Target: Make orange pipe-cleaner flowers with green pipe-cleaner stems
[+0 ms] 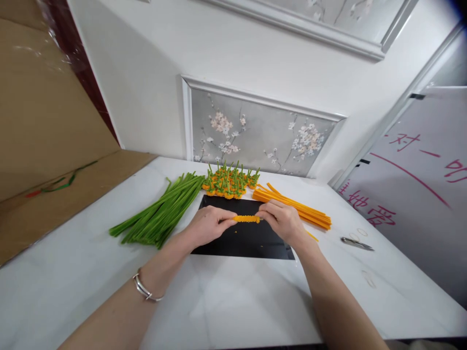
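Note:
A short coiled orange piece (246,218) is stretched level between my two hands, above a black mat (241,240). My left hand (211,224) pinches its left end between thumb and fingers. At its right end, my right hand (280,219) is closed on it with the fingertips. Behind the mat stands a cluster of small orange pieces with green stems (229,182). Green fuzzy sticks (160,211) lie in a pile to the left, and a bundle of orange fuzzy sticks (295,206) lies to the right, partly behind my right hand.
Small metal snips (357,243) lie at the right of the white table (233,296), near some thin pale rings (368,279). Cardboard (73,189) borders the table on the left. A whiteboard (412,180) with red writing stands on the right, and a panelled wall (153,73) rises behind.

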`<state>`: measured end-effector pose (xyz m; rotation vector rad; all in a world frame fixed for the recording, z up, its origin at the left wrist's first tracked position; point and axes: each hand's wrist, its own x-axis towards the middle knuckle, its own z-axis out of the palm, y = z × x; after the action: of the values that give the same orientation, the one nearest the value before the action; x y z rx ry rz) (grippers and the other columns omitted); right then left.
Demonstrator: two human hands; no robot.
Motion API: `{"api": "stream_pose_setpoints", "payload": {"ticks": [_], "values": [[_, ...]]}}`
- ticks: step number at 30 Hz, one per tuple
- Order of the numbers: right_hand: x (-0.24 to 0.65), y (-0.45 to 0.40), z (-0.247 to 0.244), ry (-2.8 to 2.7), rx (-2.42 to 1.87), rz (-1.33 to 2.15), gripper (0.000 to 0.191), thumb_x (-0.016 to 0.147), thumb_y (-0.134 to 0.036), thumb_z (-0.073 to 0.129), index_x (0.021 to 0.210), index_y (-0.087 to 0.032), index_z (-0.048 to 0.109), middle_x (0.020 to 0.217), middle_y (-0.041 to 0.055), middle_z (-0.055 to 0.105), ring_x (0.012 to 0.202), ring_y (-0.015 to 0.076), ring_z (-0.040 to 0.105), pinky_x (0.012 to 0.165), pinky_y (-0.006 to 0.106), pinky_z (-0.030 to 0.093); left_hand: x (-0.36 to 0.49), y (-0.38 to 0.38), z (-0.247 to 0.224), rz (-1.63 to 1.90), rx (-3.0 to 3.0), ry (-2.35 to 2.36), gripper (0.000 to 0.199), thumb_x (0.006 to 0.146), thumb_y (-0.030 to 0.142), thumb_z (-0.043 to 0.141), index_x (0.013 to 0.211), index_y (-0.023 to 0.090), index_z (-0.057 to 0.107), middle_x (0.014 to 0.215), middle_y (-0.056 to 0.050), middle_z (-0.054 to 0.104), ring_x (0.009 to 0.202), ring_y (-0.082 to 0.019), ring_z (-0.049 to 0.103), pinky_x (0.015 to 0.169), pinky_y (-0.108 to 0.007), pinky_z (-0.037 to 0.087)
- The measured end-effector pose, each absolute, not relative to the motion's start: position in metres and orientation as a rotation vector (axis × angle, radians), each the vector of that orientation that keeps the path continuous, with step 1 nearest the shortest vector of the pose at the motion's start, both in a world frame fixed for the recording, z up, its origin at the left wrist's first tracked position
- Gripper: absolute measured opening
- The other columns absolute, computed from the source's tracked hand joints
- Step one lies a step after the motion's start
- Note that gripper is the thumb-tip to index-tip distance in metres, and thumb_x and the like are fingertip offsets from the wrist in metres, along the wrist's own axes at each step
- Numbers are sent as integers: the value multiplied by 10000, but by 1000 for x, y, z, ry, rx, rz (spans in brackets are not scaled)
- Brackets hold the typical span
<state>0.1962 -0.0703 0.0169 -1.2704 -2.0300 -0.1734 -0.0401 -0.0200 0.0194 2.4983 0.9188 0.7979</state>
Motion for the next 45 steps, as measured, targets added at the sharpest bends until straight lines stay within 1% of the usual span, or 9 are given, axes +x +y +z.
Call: {"api": "stream_pose_setpoints", "payload": {"ticks": [7,13,18,22,28,30,32,35,45], "values": [[197,-66,18,-1908,-1273,20,210,896,-355,547,796,-223,676,728,6,668,664,154,623,638,262,462,-39,-21,22,817,2464,829,252,835,331,532,741,195,723,587,28,626,559,-121,519,524,-202,315],[199,-65,18,-1837,-1307,177,253,875,-360,537,725,-198,662,590,-11,592,524,126,528,527,239,417,-38,-21,24,791,2366,789,290,848,307,500,664,158,668,552,31,530,530,-94,445,500,-188,300],[199,-67,17,-1841,-1227,324,261,910,-285,437,993,-212,673,586,-26,537,508,114,497,517,233,414,-37,-19,20,827,2190,788,270,841,333,520,778,141,700,576,18,541,555,-100,453,526,-193,335],[197,-70,17,-1893,-1176,338,314,905,-213,390,1069,-208,657,646,-7,563,598,133,539,601,258,453,-34,-20,22,836,2133,787,300,848,343,510,708,133,672,556,23,500,548,-95,424,518,-195,319],[188,-78,20,-1884,-1176,469,342,912,-321,446,1216,-194,540,724,-3,595,624,135,517,587,247,433,-31,-25,27,857,2076,792,331,850,341,502,614,135,609,542,27,475,546,-96,407,515,-204,309],[185,-78,18,-1825,-1179,494,312,890,-357,492,1138,-184,571,688,-13,575,602,128,498,572,241,418,-31,-26,28,868,2057,796,327,846,332,512,601,134,601,544,29,474,548,-94,408,520,-204,310],[182,-76,16,-1739,-1162,464,243,885,-385,495,929,-181,621,626,-20,541,567,121,473,553,239,401,-30,-27,28,872,2054,786,324,848,333,513,614,133,613,544,31,469,547,-93,408,522,-204,310],[177,-73,12,-1638,-1160,426,322,881,-410,495,658,-187,562,531,-34,469,504,107,417,503,236,358,-30,-27,25,892,2076,768,326,858,357,503,679,133,657,538,31,473,534,-95,418,515,-205,318],[165,-80,12,-1482,-1126,437,432,873,-427,524,562,-189,342,577,-45,237,531,87,222,484,251,189,-31,-30,21,1153,2382,852,219,884,268,519,897,172,715,718,10,677,627,-109,573,589,-190,399]]}}
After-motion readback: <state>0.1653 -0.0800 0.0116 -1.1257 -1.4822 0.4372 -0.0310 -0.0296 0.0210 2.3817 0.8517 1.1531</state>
